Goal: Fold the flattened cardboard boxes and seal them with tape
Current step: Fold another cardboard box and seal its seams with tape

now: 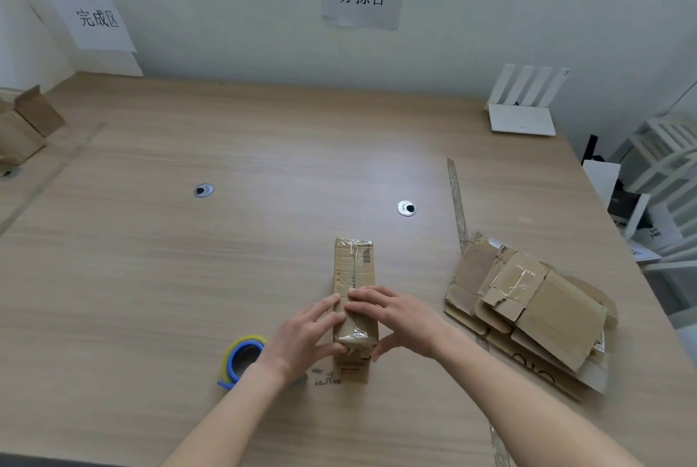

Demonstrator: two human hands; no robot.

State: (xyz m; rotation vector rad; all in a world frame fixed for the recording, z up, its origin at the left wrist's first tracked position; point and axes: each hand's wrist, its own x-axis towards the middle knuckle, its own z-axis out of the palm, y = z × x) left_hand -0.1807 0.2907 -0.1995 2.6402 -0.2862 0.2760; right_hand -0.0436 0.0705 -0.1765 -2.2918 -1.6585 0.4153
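Pressing tape flat, both hands (307, 331) (392, 315) lay with straight fingers on the folded box (354, 266); next, probably, smoothing its end.

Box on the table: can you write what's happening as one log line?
step: pressing tape | box: folded, taped | left hand, right hand: flat on box | tape roll: left of box
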